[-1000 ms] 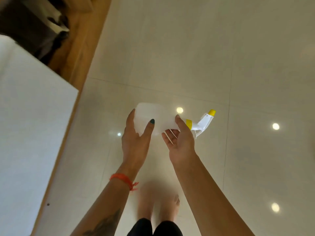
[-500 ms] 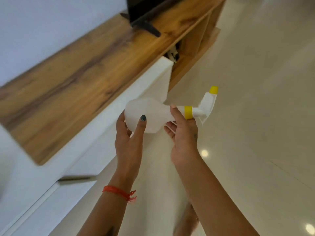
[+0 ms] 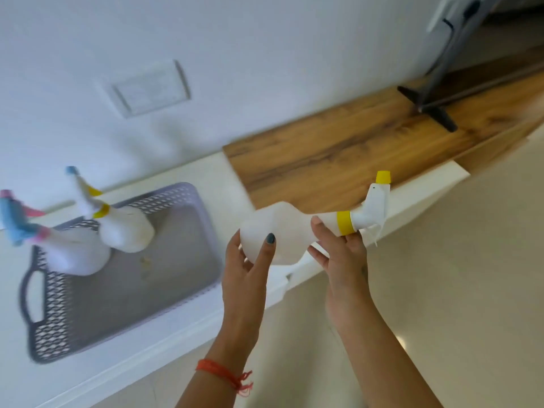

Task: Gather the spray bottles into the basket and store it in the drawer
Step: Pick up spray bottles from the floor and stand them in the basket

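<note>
I hold a white spray bottle [image 3: 290,231] with a yellow collar and yellow nozzle sideways in front of me. My left hand [image 3: 248,270] grips its base, and my right hand [image 3: 338,254] grips its neck just below the collar. To the left a grey perforated basket [image 3: 182,278] sits on a white cabinet top [image 3: 223,178]. Two spray bottles stand in the basket: one with a yellow collar [image 3: 126,231] and one with a blue and pink trigger head [image 3: 76,254]. No drawer is visibly open.
A wooden countertop section [image 3: 338,160] runs right of the white top, with a black stand foot [image 3: 426,104] on it. A white wall with a socket plate [image 3: 151,88] lies behind. Pale floor tiles [image 3: 441,290] spread to the right.
The view has swung from the floor up to the cabinet, bringing the basket and its two bottles into sight. Both hands still hold the same bottle sideways.
</note>
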The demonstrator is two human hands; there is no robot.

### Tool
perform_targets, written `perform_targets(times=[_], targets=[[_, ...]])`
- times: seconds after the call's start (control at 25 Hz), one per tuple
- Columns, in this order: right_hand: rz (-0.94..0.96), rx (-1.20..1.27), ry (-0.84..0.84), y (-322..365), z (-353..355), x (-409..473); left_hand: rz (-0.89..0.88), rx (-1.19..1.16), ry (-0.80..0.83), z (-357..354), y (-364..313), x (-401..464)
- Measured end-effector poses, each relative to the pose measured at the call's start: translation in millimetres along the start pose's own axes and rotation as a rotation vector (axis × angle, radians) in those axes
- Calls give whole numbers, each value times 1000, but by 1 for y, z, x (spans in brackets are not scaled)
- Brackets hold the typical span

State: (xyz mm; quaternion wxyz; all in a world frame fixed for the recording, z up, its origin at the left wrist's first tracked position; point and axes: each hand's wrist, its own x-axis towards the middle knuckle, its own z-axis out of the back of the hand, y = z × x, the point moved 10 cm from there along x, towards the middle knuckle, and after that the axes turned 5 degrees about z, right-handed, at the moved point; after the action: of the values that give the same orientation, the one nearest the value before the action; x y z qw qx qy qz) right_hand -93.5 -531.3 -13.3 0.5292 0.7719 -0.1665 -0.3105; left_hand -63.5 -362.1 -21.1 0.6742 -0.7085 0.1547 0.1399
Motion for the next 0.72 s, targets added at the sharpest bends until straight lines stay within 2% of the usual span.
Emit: perform_targets(times=[0.16,0.24,0.44,0.6,0.72], targets=[[55,-152,327,-13,-94,-14,71,-107,-103,80,-5,19],[110,-245,437,-24,-130,-11,131,-152,-136,109,0,37],[215,-452,512,-58,-191,10,211,-319,-218,151,18,74],[464,-694,539,-73,-235,24,230,-445,-270,162,31,94],[618,-822,575,-85,-264,31,229,-486,-236,159,36,113]])
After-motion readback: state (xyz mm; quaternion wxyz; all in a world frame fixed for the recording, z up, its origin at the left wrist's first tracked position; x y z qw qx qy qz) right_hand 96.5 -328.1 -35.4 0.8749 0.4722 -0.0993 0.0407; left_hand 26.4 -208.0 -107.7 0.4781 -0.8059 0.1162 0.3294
